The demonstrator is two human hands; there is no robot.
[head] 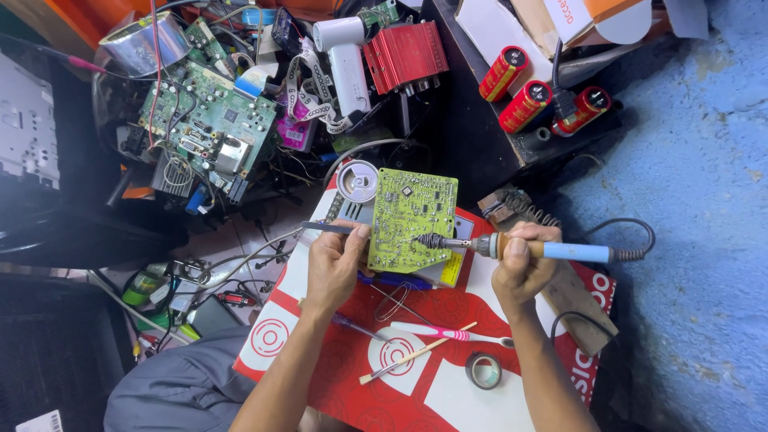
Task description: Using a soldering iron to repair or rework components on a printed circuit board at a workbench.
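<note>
Green-yellow circuit board [411, 218] stands propped on the red-and-white carton [320, 376], where the right hand [520, 268], grip closed around a blue-handled soldering iron [528, 248], touches its tip to the solder side while the left hand [336, 260] pinches dark tweezers [324, 227] beside it, so soldering looks underway.

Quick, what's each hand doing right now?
Left hand: closed, pinching a thin dark tool beside the green circuit board.
Right hand: closed around the soldering iron, tip at the board.
</note>
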